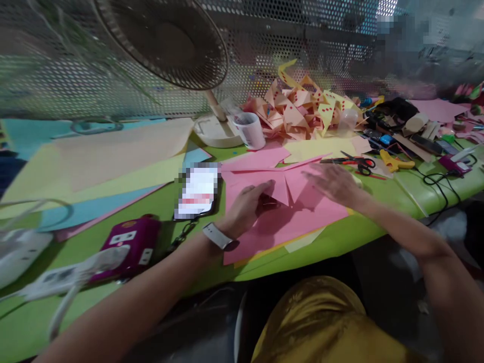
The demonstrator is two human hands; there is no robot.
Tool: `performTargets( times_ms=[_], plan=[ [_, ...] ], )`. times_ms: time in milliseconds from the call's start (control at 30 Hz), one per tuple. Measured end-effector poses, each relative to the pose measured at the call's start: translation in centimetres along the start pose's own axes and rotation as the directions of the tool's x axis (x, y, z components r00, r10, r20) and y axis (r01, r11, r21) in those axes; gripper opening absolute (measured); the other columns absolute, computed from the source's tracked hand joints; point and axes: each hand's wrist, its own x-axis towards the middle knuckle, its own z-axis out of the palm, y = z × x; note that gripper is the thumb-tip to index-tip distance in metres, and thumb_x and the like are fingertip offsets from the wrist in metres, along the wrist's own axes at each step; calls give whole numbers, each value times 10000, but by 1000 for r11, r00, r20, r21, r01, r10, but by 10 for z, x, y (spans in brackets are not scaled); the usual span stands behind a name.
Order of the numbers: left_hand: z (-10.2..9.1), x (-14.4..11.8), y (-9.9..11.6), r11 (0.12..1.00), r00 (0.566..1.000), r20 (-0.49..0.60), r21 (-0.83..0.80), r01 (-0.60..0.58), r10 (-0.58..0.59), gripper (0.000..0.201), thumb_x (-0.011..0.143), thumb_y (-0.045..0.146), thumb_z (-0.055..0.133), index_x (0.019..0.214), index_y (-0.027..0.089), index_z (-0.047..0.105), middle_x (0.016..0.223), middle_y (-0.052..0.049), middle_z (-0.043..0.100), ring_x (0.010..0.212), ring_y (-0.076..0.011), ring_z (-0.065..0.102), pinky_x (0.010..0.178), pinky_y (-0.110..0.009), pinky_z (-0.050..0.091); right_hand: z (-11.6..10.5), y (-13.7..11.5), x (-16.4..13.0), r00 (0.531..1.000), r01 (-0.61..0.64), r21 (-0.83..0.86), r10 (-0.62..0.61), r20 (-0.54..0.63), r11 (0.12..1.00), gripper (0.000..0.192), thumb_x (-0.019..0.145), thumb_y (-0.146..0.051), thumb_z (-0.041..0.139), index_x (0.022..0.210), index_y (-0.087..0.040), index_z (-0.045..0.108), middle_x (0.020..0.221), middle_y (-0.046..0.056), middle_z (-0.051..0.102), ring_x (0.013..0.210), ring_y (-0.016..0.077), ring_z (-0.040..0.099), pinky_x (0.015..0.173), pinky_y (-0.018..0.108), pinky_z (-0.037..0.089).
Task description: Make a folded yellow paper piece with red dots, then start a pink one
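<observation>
Where the fingers [264, 187] of the left hand [247, 206] curl down onto the folded pink paper sheet [283, 201], they press its central flaps rather than grip anything, the hand resting half-closed on the paper just right of the frame's centre. The right hand [335, 184] lies flat and open, blurred, palm down on the same sheet toward its right side, holding nothing. The sheet sits on the lime-green bench [370, 227] near its front edge, over a yellow sheet whose corner peeks out beneath. A white-strapped wristwatch [220, 237] shows on the left wrist. Just left of the sheet lies a black-framed phone [197, 191]; further lower left is a magenta power strip [126, 247]. Above the right hand rest red-handled scissors [357, 162] and a yellow glue gun [395, 162], with a white paper cup [249, 130] and a heap of folded peach and yellow paper pieces with red dots [302, 108] in the upper middle, beside a beige desk fan [170, 40]. The likeliest slip, as I judge it, is the crease drifting: the smooth sheets underneath could slide under uneven pressure, and the fan's draught, if running, might lift a loose flap.
</observation>
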Motion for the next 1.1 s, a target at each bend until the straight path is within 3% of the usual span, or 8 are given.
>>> performTargets(
  times_ms=[233,333,433,500,600,733,900,1100],
  plan=[
    [-13,-21,3,936,937,212,277,216,-278,555,795,662,596,577,155,657,577,-165,683,447,-230,629,413,-305,472,24,-18,7,976,177,151,-193,99,973,323,1008,-109,413,1067,-172,724,1123,118,713,1026,222,610,838,386,465],
    [-21,-20,13,849,960,270,486,-206,78,488,798,631,647,617,179,682,562,-106,665,457,-201,609,445,-283,472,30,-13,4,986,76,284,-115,122,956,265,1013,-193,473,1043,-164,734,1064,114,719,972,219,613,834,374,459],
    [-22,-4,15,422,763,356,670,-611,540,236,803,430,712,884,209,736,909,-104,741,826,-249,688,738,-327,558,33,-10,6,987,-88,431,19,161,898,230,1001,-265,528,1002,-169,738,1027,104,707,970,216,604,848,363,454],
    [-20,10,10,152,694,477,756,-637,539,266,828,325,677,1055,191,715,1199,-144,692,1128,-315,633,953,-425,519,34,-10,10,968,-216,503,117,221,837,237,996,-297,542,956,-166,736,985,99,693,955,214,598,834,354,447],
    [-20,28,0,-78,698,558,802,-592,449,254,911,261,576,1117,169,691,1163,-145,682,1112,-298,628,970,-442,508,32,-11,18,912,-397,569,240,333,720,233,967,-323,584,886,-156,724,939,87,675,871,193,593,771,322,430],
    [-25,36,-6,-150,681,594,790,-594,429,270,983,317,504,1038,170,723,982,-112,698,965,-270,651,839,-388,531,32,-13,25,833,-554,627,358,423,548,222,925,-327,611,800,-161,690,831,47,669,748,162,583,683,289,401],
    [-27,34,-9,-175,672,603,786,-593,429,299,1013,295,462,1028,176,735,965,-92,706,940,-255,656,796,-363,520,39,-16,26,795,-576,721,471,383,386,207,881,-305,643,1034,-171,682,883,42,707,804,168,634,708,281,442],
    [-23,30,-10,-173,660,603,783,-598,448,278,1016,279,468,1067,176,721,987,-89,703,949,-239,646,793,-350,509,42,-23,24,796,-568,701,503,336,431,141,874,-286,629,912,-184,718,896,47,737,785,155,652,698,269,463]
  ],
)
